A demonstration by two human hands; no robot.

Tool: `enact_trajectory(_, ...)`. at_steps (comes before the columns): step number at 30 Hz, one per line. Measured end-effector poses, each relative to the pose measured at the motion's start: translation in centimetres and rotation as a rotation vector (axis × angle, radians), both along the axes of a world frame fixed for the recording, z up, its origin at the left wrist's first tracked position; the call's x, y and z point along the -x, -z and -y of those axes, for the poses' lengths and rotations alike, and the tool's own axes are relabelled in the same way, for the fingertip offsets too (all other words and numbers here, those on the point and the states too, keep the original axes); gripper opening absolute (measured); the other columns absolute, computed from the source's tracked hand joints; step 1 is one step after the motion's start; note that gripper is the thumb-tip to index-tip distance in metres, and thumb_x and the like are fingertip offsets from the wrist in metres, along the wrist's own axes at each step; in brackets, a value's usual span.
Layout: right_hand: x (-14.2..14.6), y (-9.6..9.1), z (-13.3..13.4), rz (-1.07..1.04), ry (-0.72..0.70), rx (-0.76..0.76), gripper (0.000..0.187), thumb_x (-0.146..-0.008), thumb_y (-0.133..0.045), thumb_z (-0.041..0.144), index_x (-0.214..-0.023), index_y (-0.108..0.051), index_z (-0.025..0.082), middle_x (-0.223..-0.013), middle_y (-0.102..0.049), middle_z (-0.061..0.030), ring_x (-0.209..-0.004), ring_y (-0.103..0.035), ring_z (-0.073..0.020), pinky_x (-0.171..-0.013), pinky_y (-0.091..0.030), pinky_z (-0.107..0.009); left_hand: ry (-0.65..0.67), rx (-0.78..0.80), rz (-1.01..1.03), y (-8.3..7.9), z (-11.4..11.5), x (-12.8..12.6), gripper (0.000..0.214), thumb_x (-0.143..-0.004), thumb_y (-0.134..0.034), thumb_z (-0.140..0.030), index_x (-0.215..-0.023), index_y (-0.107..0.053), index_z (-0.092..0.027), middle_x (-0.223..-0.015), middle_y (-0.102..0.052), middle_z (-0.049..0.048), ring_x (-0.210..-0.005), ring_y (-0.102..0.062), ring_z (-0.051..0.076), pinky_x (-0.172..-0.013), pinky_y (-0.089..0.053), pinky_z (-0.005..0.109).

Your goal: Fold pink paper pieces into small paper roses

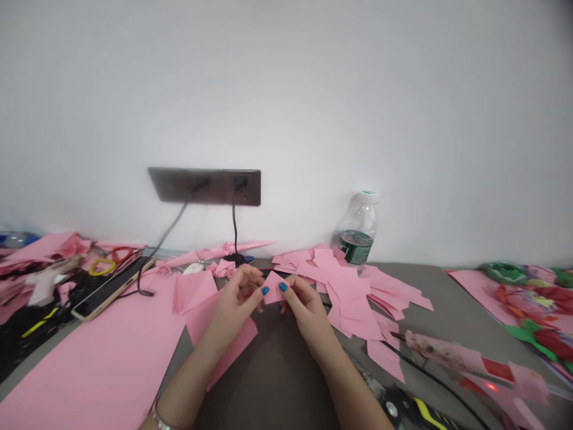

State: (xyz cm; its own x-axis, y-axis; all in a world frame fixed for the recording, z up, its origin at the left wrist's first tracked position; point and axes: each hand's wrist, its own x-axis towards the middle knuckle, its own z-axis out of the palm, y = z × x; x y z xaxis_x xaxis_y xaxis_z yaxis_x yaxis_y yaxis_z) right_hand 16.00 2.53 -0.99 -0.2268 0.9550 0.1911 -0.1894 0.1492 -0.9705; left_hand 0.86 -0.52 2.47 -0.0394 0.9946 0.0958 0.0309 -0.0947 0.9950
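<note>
Holding a small pink paper piece point(274, 288) between both hands, the person seems to be at a folding or shaping step, over the near middle of the gray table point(266, 388). The left hand point(236, 300) pinches the left edge with the thumb, and the right hand point(308, 307) has its thumb pressed on the right side; both grips are closed on the paper, although the fingers behind it are partly hidden. One corner points upward, away from the person. Whether a crease is already made, one cannot tell.

To the right lies a loose pile of pink paper cuts point(351, 292), with a plastic bottle point(359, 230) at its far side. A large pink sheet point(111, 364) covers the left. As a judgement, the next move calls for aligned edges and an even thumb pressure, so that the thin paper does not slip or wrinkle.
</note>
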Motion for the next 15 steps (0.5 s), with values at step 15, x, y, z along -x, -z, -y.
enact_trajectory(15,0.24,-0.07,-0.05,0.025,0.04,0.025,0.04,-0.074,-0.069,0.058,-0.071,-0.057,0.02,-0.058,-0.051,0.0035,-0.049,-0.045,-0.0106,-0.047,-0.036,-0.023,0.018,0.196,0.094,0.39,-0.18,-0.62,0.037,-0.07,-0.076,-0.04,-0.063,-0.046,-0.019,-0.064,-0.057,-0.0034,-0.059,-0.053,0.012,-0.058,-0.043,0.024)
